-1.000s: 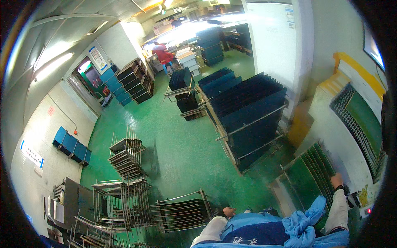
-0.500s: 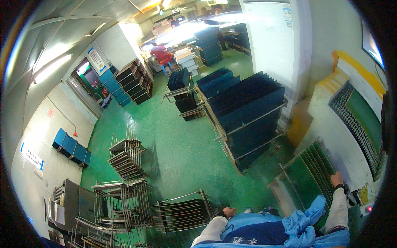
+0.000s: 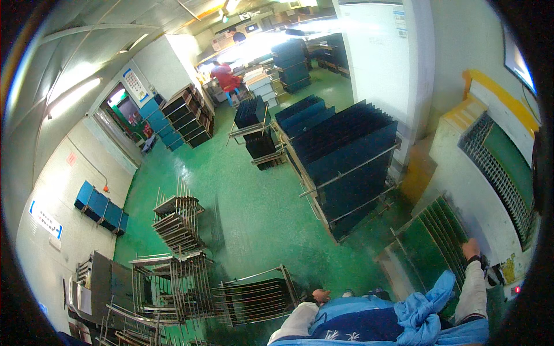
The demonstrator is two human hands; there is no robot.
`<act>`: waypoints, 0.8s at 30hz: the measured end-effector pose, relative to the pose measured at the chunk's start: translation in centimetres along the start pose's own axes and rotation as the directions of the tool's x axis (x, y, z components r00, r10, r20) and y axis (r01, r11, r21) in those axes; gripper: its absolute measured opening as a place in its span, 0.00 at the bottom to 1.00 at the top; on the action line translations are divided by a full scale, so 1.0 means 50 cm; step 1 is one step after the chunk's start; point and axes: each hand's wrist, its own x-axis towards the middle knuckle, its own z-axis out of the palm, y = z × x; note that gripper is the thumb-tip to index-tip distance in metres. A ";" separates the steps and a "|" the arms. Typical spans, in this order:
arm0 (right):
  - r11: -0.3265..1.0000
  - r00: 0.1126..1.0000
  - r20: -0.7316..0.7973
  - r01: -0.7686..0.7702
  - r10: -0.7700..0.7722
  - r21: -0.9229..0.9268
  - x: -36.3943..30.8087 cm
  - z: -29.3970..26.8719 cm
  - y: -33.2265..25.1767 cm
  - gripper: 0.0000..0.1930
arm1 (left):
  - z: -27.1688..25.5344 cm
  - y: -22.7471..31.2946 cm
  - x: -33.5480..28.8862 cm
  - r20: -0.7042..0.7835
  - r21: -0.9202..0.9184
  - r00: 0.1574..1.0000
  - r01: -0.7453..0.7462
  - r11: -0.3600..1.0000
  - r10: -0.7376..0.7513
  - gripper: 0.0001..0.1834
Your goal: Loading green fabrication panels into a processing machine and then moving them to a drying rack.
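My right hand [image 3: 471, 248] is at the upper right edge of a row of upright green panels [image 3: 430, 241], its fingers closed at the edge of the nearest panel. The panels stand in a rack beside the machine on my right. A dark band circles that wrist, under a pale sleeve. My left hand [image 3: 321, 296] hangs low beside my blue apron [image 3: 360, 311], holding nothing that I can see, its fingers loosely apart. Left of it stands a low metal rack [image 3: 254, 297] with thin bars and dark slots.
A large rack of dark blue panels [image 3: 352, 167] stands ahead. Bare metal racks [image 3: 173, 282] are stacked at the left. The machine [image 3: 496, 173] with its green conveyor bed is on the right. Far off, a person in red [image 3: 225, 76] is by a bright bench.
My left hand has turned slightly and shows more of its back. My right hand stays at the panel edge. The person in red has shifted a little.
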 end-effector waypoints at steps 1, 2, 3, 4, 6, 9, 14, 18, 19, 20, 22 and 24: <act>1.000 1.000 -0.002 0.012 -0.012 0.001 0.003 0.003 0.004 0.11 | -0.001 0.000 0.000 -0.001 -0.001 1.000 -0.002 1.000 0.002 0.14; 1.000 1.000 -0.004 0.023 -0.023 0.002 0.011 0.012 0.013 0.11 | 0.000 0.001 0.000 -0.004 0.001 1.000 -0.001 1.000 0.001 0.14; 1.000 1.000 -0.007 0.026 -0.026 0.001 0.015 0.020 0.031 0.10 | 0.001 0.005 0.003 0.005 0.003 1.000 -0.011 1.000 0.011 0.14; 1.000 0.999 -0.045 0.020 -0.020 0.003 0.019 0.028 0.050 0.10 | -0.001 0.010 0.007 0.013 0.008 1.000 -0.015 1.000 0.015 0.14; 0.999 0.992 -0.119 0.039 -0.037 0.014 0.029 0.046 0.055 0.09 | -0.004 0.006 0.003 0.002 0.008 1.000 -0.013 1.000 0.013 0.14; 1.000 1.000 0.027 0.012 -0.012 0.016 -0.015 -0.020 -0.019 0.09 | -0.001 0.000 0.000 -0.001 0.007 1.000 -0.005 1.000 0.005 0.15; 1.000 1.000 0.009 0.016 -0.016 -0.007 -0.009 -0.010 -0.001 0.10 | -0.002 0.001 0.004 0.001 0.010 1.000 -0.010 1.000 0.010 0.15; 1.000 0.999 -0.035 0.004 -0.005 -0.015 0.023 0.032 0.043 0.12 | -0.003 0.001 0.004 -0.001 0.009 1.000 -0.012 1.000 0.012 0.15; 0.999 1.000 -0.011 0.022 -0.022 -0.024 0.032 0.040 0.052 0.13 | -0.002 0.001 0.004 -0.002 0.010 1.000 -0.012 1.000 0.012 0.15; 0.999 0.999 0.012 0.040 -0.039 -0.034 0.041 0.047 0.062 0.13 | -0.002 0.001 0.005 -0.001 0.011 1.000 -0.014 1.000 0.014 0.15; 0.998 0.998 0.026 0.051 -0.050 -0.036 0.046 0.054 0.066 0.13 | 0.000 0.000 0.004 -0.003 0.012 1.000 -0.012 1.000 0.012 0.15; 0.999 0.999 0.002 0.033 -0.033 -0.024 0.046 0.059 0.069 0.13 | 0.000 -0.001 0.006 -0.003 0.009 1.000 -0.014 1.000 0.014 0.15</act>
